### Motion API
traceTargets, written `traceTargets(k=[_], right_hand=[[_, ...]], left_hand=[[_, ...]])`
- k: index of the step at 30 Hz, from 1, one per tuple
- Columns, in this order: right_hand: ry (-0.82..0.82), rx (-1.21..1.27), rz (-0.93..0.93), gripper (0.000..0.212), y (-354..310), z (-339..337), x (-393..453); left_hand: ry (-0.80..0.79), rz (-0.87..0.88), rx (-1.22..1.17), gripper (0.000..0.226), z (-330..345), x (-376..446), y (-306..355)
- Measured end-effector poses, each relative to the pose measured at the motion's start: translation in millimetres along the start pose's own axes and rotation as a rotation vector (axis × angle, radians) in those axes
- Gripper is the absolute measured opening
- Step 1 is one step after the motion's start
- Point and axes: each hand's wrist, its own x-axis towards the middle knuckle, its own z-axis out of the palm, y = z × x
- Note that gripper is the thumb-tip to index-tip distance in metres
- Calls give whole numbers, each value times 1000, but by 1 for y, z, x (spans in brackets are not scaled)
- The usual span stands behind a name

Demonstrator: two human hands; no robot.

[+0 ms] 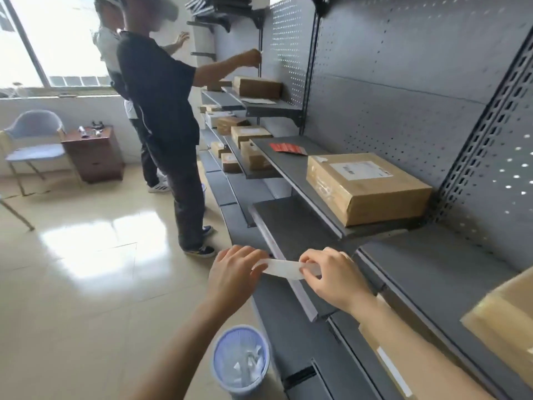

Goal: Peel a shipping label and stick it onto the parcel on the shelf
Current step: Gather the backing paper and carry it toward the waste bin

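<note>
While both hands hover low in front of the shelving, the peeling step is in hand: the left hand (pixel 234 272) pinches one end of the white label strip (pixel 284 268) and the right hand (pixel 331 274) pinches the other, thumb and fingertips working at that end as if to part label from backing, though the motion blur hides whether any corner has lifted yet. The parcel (pixel 367 187) sits up and beyond the right hand, on the grey shelf (pixel 291 161), well apart from the strip, with a white label already on its top. Below the left forearm stands a blue waste bin (pixel 240 360) with paper scraps inside. Next, I'd judge, comes a clean peel, then a reach up and forward to the parcel's top.
</note>
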Motion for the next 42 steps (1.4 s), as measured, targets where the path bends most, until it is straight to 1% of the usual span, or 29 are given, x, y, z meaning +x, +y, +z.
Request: traceTargets(k=[5, 9, 12, 17, 23, 26, 33, 39, 42], right_hand=[[-131, 75, 2, 17, -12, 68, 16], [-217, 158, 6, 15, 0, 136, 23], [-260, 190, 34, 15, 14, 189, 25], [-274, 218, 96, 23, 54, 290, 21], [-268, 211, 151, 8, 106, 413, 6], [-247, 212, 169, 7, 131, 475, 2], [-227, 218, 226, 15, 167, 601, -12], [-214, 220, 254, 21, 179, 659, -16], [-272, 223, 261, 25, 181, 675, -14]], left_hand=[[-69, -135, 12, 16, 31, -41, -48], [-125, -218, 0, 16, 75, -67, -80], [-162, -271, -26, 21, 117, -83, -100], [-244, -360, -71, 30, 208, -111, -134], [-342, -467, -135, 25, 332, -149, -172], [-354, -465, -144, 22, 391, -168, -197], [-385, -445, -85, 27, 505, -206, -252], [-404, -439, -51, 36, 552, -220, -274], [-377, -435, -46, 37, 556, -218, -274]])
